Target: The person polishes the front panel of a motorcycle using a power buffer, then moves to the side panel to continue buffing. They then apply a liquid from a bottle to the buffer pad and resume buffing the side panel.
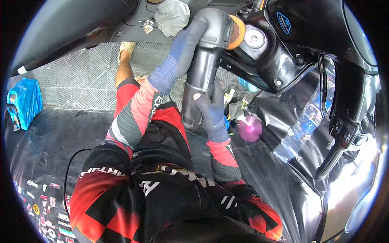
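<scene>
Gray tiled floor [93, 60] beneath clog [127, 47]

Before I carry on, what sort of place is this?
Probably a detailing bay or small vehicle workshop. What suggests it: a handheld power polisher with an orange pad beside glossy black bodywork, a scooter-style handlebar grip, and ribbed grey floor tiles.

Glossy black plastic panel [267, 67]; matt grey cloth [172, 17].
</scene>
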The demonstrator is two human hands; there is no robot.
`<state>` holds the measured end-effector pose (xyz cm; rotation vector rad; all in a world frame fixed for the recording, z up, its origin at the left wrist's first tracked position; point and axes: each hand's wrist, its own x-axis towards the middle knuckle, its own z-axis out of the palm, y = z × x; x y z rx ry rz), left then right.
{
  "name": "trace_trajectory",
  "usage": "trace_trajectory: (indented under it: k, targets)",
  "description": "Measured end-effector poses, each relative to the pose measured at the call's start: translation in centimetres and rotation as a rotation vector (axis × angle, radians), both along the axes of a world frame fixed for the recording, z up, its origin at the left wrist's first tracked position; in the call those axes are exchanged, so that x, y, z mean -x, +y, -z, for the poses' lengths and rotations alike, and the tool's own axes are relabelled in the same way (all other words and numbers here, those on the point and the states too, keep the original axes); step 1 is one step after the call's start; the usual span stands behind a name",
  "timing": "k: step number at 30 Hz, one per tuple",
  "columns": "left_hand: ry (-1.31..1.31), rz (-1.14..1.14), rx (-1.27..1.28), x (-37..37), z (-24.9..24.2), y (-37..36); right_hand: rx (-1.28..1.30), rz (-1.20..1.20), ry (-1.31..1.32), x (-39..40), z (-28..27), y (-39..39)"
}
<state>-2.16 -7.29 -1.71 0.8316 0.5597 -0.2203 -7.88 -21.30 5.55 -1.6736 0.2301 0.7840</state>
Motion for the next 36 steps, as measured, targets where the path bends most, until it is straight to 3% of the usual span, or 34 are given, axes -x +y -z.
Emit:
trace_trajectory:
  k: [3, 6, 10, 12, 16, 18, 21, 25, 28, 29, 30, 32, 36]
  targets:
    - [-0.005, -0.063, -0.027, 1.4, -0.1, -1.2, 0.027, -0.047, -0.042, 1.6, 0.2, -1.4]
    - [-0.055, 0.021, -0.068, 3.9, -0.1, -2.7, 0.024, -0.061, -0.062, 3.7, -1.1, -3.0]
    - [-0.142, 0.079, 0.126, 5.4, -3.3, -3.6, 0.051, -0.055, -0.079, 6.6, -2.0, -5.7]
    - [-0.151, -0.02, 0.155, 5.8, -3.7, -4.8, 0.085, -0.066, -0.085, 7.0, -1.9, -6.9]
    - [-0.139, -0.071, 0.364, 6.8, 0.5, -6.5, 0.14, -0.141, -0.144, 5.5, -0.8, -7.5]
    - [-0.157, -0.063, 0.294, 7.0, 2.6, -6.7, 0.214, -0.278, -0.063, 3.7, -0.1, -8.0]
    - [-0.063, -0.186, 0.516, 7.4, 5.5, -7.3, 0.414, -0.396, -0.163, 2.0, 0.4, -7.4]
    - [-0.134, -0.077, 0.374, 8.5, 7.4, -8.8, 0.527, -0.531, -0.278, 0.7, 0.0, -9.2]
    - [-0.236, -0.012, 0.198, 9.3, 5.6, -9.7, 0.5, -0.605, -0.259, -0.3, -1.4, -11.8]
    - [-0.162, 0.125, 0.27, 9.4, 5.5, -9.9, 0.505, -0.668, -0.312, -0.5, -2.1, -12.6]
    - [-0.175, 0.115, 0.35, 9.9, 5.0, -10.5, 0.508, -0.733, -0.364, -0.6, -2.7, -13.6]
    - [-0.168, 0.221, 0.463, 9.8, 3.7, -10.4, 0.491, -0.721, -0.273, -0.9, -3.6, -15.2]
    - [-0.297, 0.138, 0.514, 8.3, 1.8, -9.2, 0.589, -0.78, -0.244, -2.8, -5.4, -14.6]
